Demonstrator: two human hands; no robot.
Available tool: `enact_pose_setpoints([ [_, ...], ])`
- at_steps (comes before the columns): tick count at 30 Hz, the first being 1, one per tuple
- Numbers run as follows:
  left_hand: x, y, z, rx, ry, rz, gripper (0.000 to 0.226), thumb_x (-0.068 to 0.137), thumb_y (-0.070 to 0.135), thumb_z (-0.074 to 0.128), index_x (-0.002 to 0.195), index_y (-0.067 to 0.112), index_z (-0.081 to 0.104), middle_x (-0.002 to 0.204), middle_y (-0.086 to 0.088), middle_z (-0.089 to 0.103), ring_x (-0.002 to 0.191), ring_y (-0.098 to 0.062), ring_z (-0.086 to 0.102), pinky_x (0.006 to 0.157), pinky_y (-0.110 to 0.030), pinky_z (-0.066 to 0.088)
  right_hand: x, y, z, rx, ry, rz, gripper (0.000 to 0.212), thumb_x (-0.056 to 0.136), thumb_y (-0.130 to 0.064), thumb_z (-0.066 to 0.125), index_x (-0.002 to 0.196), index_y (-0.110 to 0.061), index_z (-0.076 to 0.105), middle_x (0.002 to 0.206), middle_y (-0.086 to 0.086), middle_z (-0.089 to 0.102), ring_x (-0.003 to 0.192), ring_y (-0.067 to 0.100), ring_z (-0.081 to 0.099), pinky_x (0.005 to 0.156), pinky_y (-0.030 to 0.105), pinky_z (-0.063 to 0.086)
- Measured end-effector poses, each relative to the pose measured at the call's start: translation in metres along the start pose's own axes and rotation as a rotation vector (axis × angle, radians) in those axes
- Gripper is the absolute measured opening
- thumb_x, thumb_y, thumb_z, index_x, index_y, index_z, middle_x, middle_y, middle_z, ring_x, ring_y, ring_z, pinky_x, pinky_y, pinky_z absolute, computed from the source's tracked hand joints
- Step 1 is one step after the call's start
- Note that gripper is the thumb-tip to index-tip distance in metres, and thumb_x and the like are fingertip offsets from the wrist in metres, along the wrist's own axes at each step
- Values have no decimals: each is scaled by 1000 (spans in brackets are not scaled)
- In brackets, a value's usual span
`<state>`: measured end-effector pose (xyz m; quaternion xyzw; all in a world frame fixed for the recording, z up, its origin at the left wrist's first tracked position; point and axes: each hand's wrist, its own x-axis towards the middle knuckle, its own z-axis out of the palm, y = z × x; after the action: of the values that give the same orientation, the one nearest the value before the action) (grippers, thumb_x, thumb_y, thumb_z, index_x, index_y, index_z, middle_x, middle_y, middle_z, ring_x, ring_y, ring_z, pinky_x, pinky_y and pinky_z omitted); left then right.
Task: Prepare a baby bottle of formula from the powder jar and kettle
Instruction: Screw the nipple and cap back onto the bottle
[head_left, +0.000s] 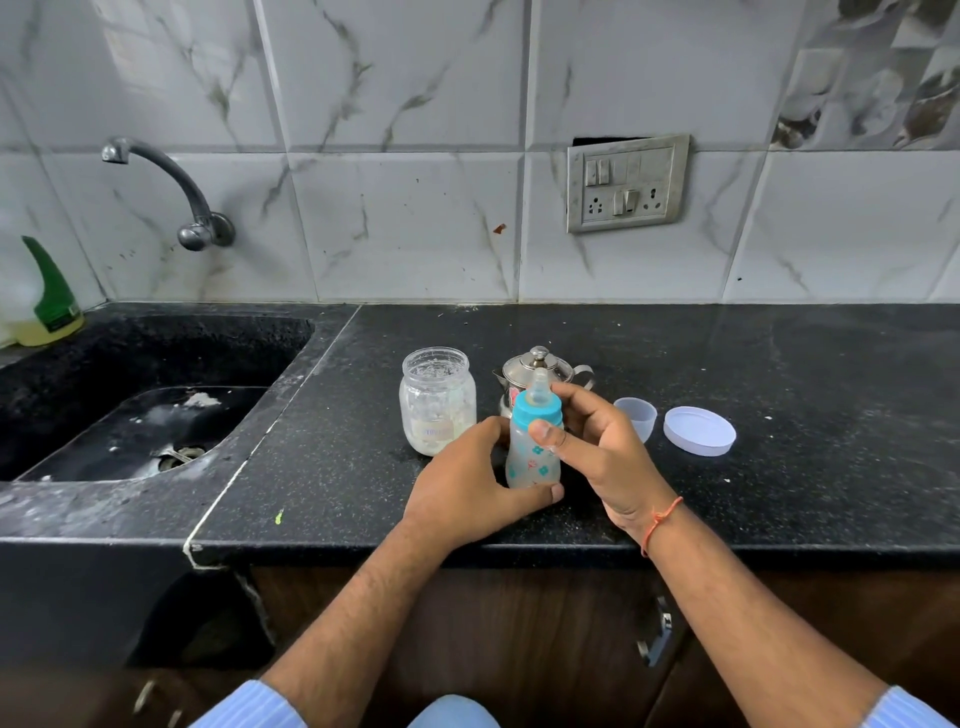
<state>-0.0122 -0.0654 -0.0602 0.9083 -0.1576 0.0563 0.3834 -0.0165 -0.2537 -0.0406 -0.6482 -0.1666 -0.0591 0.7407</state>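
Note:
A small baby bottle (531, 457) with a teal collar, clear teat and flower print stands upright near the front of the black counter (779, 395). My left hand (467, 483) grips its lower body, thumb across the base. My right hand (597, 441) wraps the teal collar, thumb on the front. Just behind to the left stands an open glass powder jar (437, 400) with white powder at the bottom. A small steel kettle (535, 366) with a lid sits behind the bottle, partly hidden by it.
A clear bottle cap (636, 415) and a pale round jar lid (699, 431) lie to the right of my right hand. A black sink (145, 415) with a wall tap (171, 192) is on the left, a green-topped bottle (49, 301) at its far corner. A wall socket (627, 183) is behind.

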Motion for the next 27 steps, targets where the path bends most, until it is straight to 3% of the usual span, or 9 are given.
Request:
enact_pose_setpoints([
  [4,-2,-6,-4,-40,-78,63,52,91,44,86,135,26,64,68,22,64,57,4,56,58,-17,39,-1,-2,1,-7,-3,-3,46,83,-20,80,128,-18,70,125,2,78,120,16,71,101,33,58],
  [7,-1,-4,-3,-39,-46,45,58,83,50,92,131,31,64,83,22,65,69,10,61,63,-13,43,-2,-4,2,-6,-14,-9,42,84,-20,79,125,-22,72,123,1,79,118,14,71,98,30,59],
  [10,0,-1,2,-44,4,-20,71,64,73,92,121,40,65,106,23,72,94,5,69,81,-27,60,-3,-6,4,-2,-20,-5,40,83,-19,79,122,-21,72,120,1,79,113,12,72,92,27,59],
  [12,-1,-1,1,-18,-7,-14,75,62,80,85,123,41,65,108,25,73,96,4,70,83,-31,61,-4,-6,4,2,-22,-7,39,83,-19,81,121,-21,73,120,3,79,112,13,72,91,26,59],
  [14,-2,0,-3,-12,-47,30,64,75,68,86,128,37,66,93,35,71,83,10,67,74,-24,56,-4,-5,3,-7,-25,-12,37,85,-18,83,121,-23,74,121,4,79,113,14,72,92,27,60],
  [16,-3,-3,-5,-50,-92,61,46,89,44,88,128,29,66,72,43,62,62,12,59,59,-13,40,-4,-6,3,-17,-22,-13,37,85,-19,84,121,-24,74,122,4,79,114,14,72,93,28,60],
  [18,-3,-5,-5,-98,-91,61,45,89,37,91,126,27,66,70,42,62,60,13,58,58,-9,38,-4,-5,3,-17,-27,-18,37,86,-20,84,121,-24,74,122,5,79,114,15,72,95,30,60],
  [22,0,-4,2,-78,14,3,67,65,67,96,118,37,67,105,25,74,92,6,69,78,-23,56,-3,-2,3,5,-31,-13,35,86,-18,79,121,-24,75,123,6,78,115,16,71,97,30,59],
  [27,0,-5,0,-44,-64,35,81,63,81,83,132,41,65,113,26,76,104,7,71,92,-32,62,-2,-1,2,-16,-31,-17,34,85,-19,81,118,-27,77,121,6,79,113,16,71,96,30,59],
])
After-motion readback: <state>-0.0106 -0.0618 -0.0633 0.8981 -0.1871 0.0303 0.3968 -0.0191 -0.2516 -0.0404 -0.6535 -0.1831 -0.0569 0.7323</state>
